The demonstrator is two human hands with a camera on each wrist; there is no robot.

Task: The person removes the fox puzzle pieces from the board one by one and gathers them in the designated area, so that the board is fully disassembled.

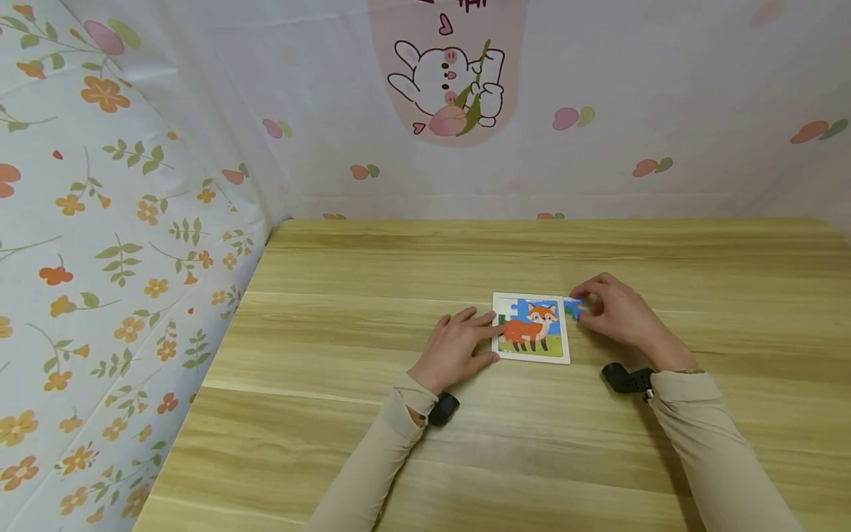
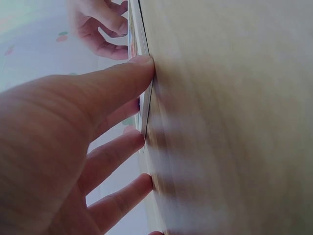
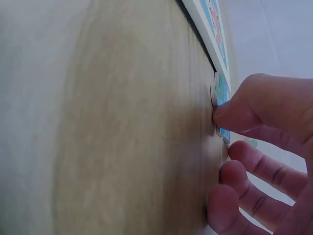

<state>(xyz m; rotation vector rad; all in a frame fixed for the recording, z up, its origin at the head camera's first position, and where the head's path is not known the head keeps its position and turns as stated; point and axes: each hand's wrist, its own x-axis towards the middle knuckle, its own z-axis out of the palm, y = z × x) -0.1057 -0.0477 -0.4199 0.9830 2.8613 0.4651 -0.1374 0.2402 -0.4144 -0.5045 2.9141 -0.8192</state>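
A square jigsaw puzzle (image 1: 532,332) with a white frame and an orange fox picture lies flat on the table. White backing shows at its upper left corner. My left hand (image 1: 459,346) rests at the puzzle's left side, fingers spread, the index finger reaching over the frame onto the picture. In the left wrist view its thumb (image 2: 139,68) touches the frame's edge. Just right of the frame, my right hand (image 1: 614,312) pinches a blue and green puzzle piece (image 1: 573,307) between thumb and fingers. In the right wrist view, the thumb partly hides that piece (image 3: 221,90), low over the tabletop.
The wood-grain table (image 1: 319,355) extends around both hands, its left edge beside a floral cloth (image 1: 120,295). Behind the table hangs a pale curtain (image 1: 598,81) with a cartoon rabbit. Black devices are worn at the left wrist (image 1: 442,408) and the right wrist (image 1: 625,378).
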